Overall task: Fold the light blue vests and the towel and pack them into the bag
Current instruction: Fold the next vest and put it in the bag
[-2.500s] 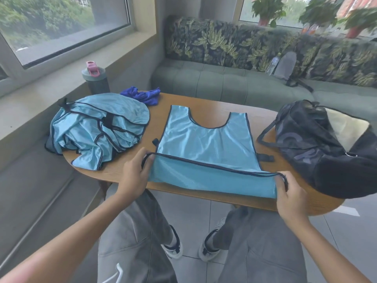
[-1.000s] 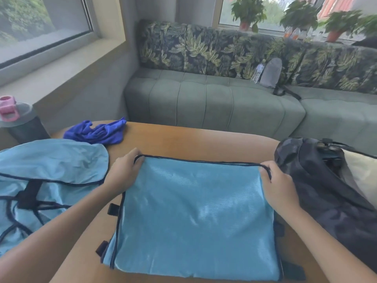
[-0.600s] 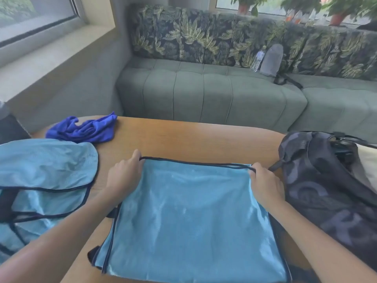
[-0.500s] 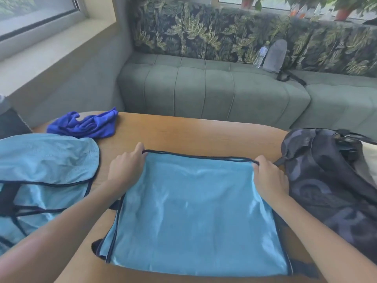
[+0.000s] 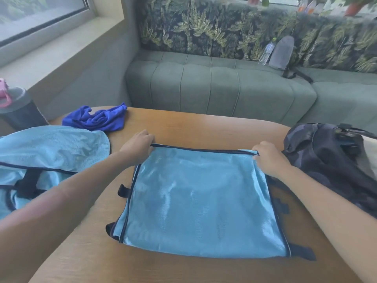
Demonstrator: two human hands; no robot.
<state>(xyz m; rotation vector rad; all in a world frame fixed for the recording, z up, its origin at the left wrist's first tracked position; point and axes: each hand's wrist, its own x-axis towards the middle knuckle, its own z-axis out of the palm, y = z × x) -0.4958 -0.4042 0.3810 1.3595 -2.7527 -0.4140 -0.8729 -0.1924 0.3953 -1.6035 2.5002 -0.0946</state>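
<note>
Folded light blue vest (image 5: 200,203) lay flat at table (image 5: 214,127) centre; left hand (image 5: 138,147) pinched its far corner at 11 o'clock, right hand (image 5: 269,160) at 1 o'clock. Bag (image 5: 330,158) sat at 3 o'clock, towel (image 5: 98,119) at 10 o'clock.

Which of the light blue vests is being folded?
The flat light blue mesh vest at table centre, gripped by both hands; the crumpled light blue vests on the left lie untouched.

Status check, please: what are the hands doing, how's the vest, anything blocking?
Left hand and right hand pinch far corners of folded vest. Vest flat on table. Bag at right, vest pile at left; nothing blocking.
</note>
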